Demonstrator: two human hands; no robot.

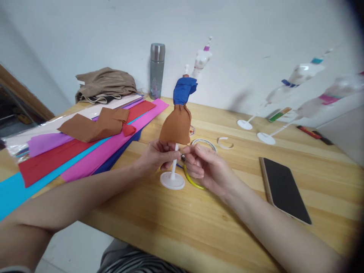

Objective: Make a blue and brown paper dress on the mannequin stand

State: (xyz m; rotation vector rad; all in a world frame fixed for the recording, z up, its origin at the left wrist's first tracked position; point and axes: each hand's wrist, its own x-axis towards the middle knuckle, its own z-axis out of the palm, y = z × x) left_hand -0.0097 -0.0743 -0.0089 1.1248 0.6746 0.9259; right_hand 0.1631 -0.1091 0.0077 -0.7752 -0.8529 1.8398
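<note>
In the head view a small white dress-form mannequin stands upright on its round base (pixel 172 181). It wears a blue crepe-paper top (pixel 183 91) and a gathered brown crepe-paper skirt (pixel 175 125). My left hand (pixel 159 155) is closed around the thin white stand pole (pixel 174 167) just below the skirt hem. My right hand (pixel 206 165) is beside the pole with fingers curled and thumb and forefinger close together near the hem. What lies between those fingertips, if anything, is too small to see. A yellow curved thing (pixel 191 180) lies partly hidden behind my right hand.
Coloured paper strips (pixel 93 151) and a brown paper piece (pixel 93 125) lie at left, with folded brown cloth (pixel 106 84) behind. A flask (pixel 157 72) and other mannequins (pixel 203 58) stand at the back. A phone (pixel 285 189) lies right; a tape ring (pixel 205 142) lies behind my right hand.
</note>
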